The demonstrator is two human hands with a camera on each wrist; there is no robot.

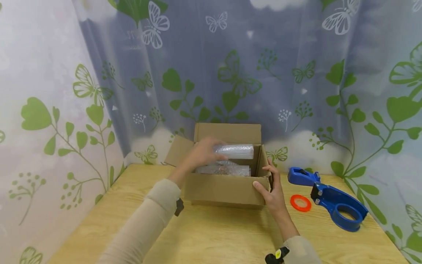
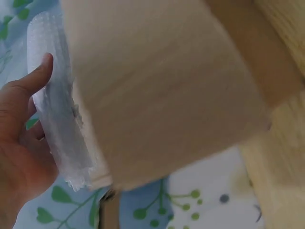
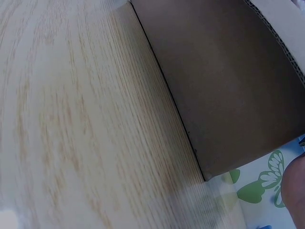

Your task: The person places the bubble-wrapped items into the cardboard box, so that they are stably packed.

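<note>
An open cardboard box (image 1: 227, 190) stands on the table with its flaps spread. My left hand (image 1: 203, 151) holds a bubble-wrapped bundle (image 1: 238, 151) over the box's opening. In the left wrist view the thumb lies along the bubble wrap (image 2: 57, 105), beside a cardboard flap (image 2: 162, 95). What the wrap encloses cannot be made out. Lower down, another bubble-wrapped piece (image 1: 230, 170) lies inside the box. At the box's front right corner, my right hand (image 1: 274, 192) grips the cardboard, thumb in front and fingers along the side. Only part of that hand (image 3: 294, 191) enters the right wrist view.
Right of the box are a small blue tape dispenser (image 1: 302, 176), an orange-red ring-shaped roll (image 1: 308, 207) and a larger blue tape dispenser (image 1: 357, 202). A patterned curtain (image 1: 204, 62) hangs behind the wooden table (image 1: 211, 234).
</note>
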